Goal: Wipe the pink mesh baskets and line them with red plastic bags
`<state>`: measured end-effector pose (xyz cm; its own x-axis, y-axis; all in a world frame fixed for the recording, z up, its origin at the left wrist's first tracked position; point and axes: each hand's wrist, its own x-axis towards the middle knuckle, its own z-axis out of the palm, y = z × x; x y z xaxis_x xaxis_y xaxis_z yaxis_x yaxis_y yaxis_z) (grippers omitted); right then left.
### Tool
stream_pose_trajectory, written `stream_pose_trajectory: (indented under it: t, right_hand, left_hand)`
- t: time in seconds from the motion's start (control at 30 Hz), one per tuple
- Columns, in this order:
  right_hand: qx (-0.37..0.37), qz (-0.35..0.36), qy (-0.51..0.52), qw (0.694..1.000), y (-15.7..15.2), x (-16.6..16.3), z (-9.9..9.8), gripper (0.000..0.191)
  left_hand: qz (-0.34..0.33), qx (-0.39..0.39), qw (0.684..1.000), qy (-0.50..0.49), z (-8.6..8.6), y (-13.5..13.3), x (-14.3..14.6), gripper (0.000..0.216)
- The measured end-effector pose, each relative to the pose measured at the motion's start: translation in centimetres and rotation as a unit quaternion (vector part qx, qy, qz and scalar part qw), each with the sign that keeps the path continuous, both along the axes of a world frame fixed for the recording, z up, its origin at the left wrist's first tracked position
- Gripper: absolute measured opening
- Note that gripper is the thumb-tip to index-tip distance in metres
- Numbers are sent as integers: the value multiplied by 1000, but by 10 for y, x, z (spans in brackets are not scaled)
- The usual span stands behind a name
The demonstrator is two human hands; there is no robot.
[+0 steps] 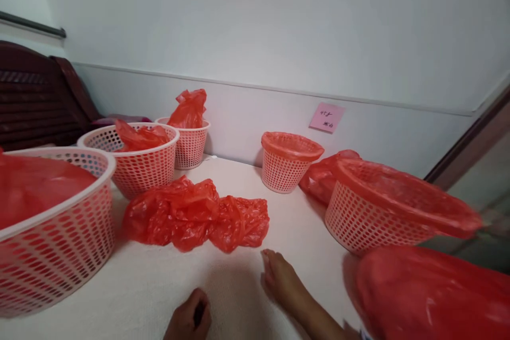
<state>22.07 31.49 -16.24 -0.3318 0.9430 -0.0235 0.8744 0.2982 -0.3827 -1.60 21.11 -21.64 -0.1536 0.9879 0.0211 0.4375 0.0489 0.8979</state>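
White cloth or a similar pale surface covers the table point(298, 231), with a large lined basket point(370, 223) on the right, its rim wrapped in red film, and a white-rimmed front basket point(71, 247) at the left edge. Between them, near the table's middle and just ahead of the hands, lies a crumpled heap of red plastic point(195, 218); whether it is one bag or several cannot be told. Handling it well probably means light pinches at a single edge, one hand steadying while the other teases the layers apart, since such thin film is likely to cling and could tear under a hard tug. Its long axis runs left to right, crosswise to the person, the right end pointing toward the large lined basket. The right hand point(281, 278) rests just beside that end, fingers drawn together, no film visible in them. The left hand point(190, 317), nearer the person, curls into a loose fist around a dark hollow, apart from the plastic.
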Motion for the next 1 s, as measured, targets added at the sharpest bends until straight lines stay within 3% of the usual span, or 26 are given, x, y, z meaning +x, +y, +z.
stream_pose_trajectory:
  t: [0.13,0.27,0.4,0.73,1.0]
  right_hand:
    - [17,2,-33,999,-52,-16,-14,46]
    - [119,-31,-61,991,-73,-25,-38,44]
    - [153,-40,-35,987,-75,-25,-47,43]
    - [156,-44,0,987,-75,-25,-36,36]
    - [157,-39,-27,986,-68,-22,-48,39]
  left_hand:
    - [-14,8,1000,12,8,-2,0,15]
    - [-21,21,999,24,11,-3,0,12]
    - [-19,30,999,25,13,-5,0,12]
    - [-22,52,998,20,12,-5,-1,15]
    - [-8,45,999,19,13,-4,1,17]
